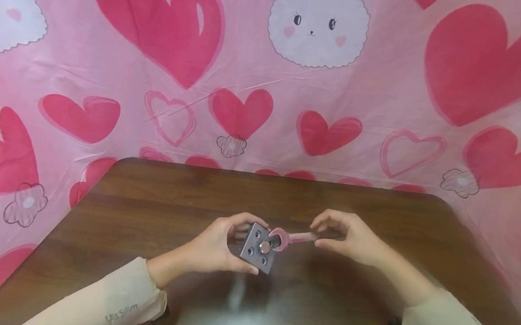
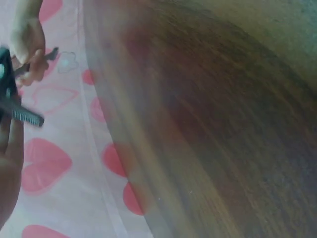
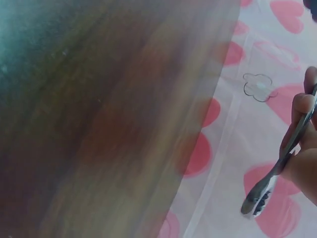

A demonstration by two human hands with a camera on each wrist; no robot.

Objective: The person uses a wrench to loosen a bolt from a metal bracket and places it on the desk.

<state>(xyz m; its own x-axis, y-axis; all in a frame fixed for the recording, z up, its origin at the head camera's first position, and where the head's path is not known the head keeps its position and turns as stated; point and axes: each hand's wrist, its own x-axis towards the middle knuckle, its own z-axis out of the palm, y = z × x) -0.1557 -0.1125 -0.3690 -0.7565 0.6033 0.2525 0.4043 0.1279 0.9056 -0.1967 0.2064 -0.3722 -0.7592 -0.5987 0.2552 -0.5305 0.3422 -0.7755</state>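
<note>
A grey metal plate with several holes (image 1: 258,253) is gripped by its edges in my left hand (image 1: 218,245), above the table. A bolt (image 1: 265,246) passes through the plate; its threaded end (image 2: 27,117) sticks out in the left wrist view. My right hand (image 1: 352,238) pinches a metal wrench (image 1: 301,237) between thumb and fingers. In the head view the wrench's far end lies at the bolt, beside the plate; whether they touch, I cannot tell. The wrench's other end (image 3: 256,201), with a toothed ring, extends past my right hand (image 3: 303,144).
Below both hands is a dark brown wooden table (image 1: 181,191). A pink cloth with hearts (image 1: 245,76) hangs behind it and at both sides. Small dark objects beside each sleeve are partly hidden.
</note>
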